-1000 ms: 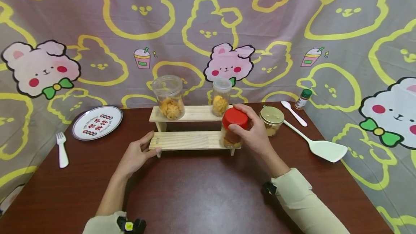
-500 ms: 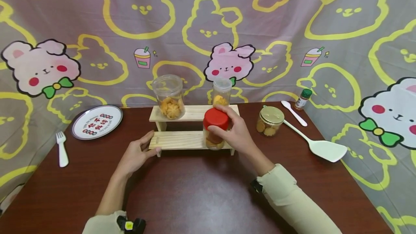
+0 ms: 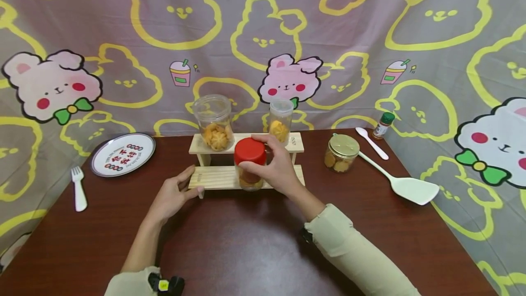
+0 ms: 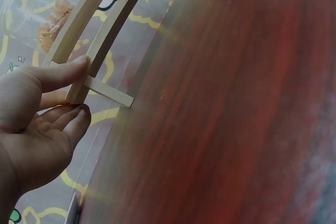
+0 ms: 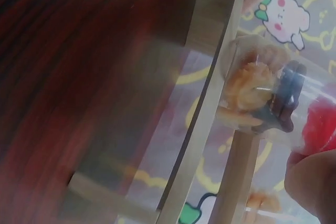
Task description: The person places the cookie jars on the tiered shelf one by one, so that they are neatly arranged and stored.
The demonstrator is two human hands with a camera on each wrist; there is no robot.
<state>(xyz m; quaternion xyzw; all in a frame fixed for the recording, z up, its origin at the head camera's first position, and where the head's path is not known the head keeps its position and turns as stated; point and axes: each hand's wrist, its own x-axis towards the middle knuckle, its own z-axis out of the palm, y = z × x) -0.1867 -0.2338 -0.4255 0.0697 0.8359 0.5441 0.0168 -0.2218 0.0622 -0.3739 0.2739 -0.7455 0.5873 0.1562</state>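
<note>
A two-tier wooden rack [image 3: 213, 178] stands on the table. My left hand [image 3: 170, 199] pinches the left end of its lower shelf; in the left wrist view the thumb [image 4: 65, 75] and fingers lie on opposite sides of the board. My right hand [image 3: 280, 166] grips a jar with a red lid [image 3: 250, 151] around the lid, upright at the middle of the lower shelf. Cookies show through the clear jar wall [image 5: 252, 85] in the right wrist view, its base at the board. On the upper shelf stand a wide clear cookie jar [image 3: 214, 124] and a narrower one [image 3: 280, 124].
Right of the rack stands a gold-lidded cookie jar [image 3: 342, 152], near a white spatula [image 3: 412, 190], a white spoon [image 3: 371, 143] and a green-capped spice bottle [image 3: 383, 126]. To the left lie a plate [image 3: 123, 154] and a white fork [image 3: 79, 188]. A patterned cloth [image 3: 246, 26] hangs behind.
My right hand has carried the red-lidded jar leftward along the lower shelf, from its right end to its middle. My left hand has stayed on the shelf's left end.
</note>
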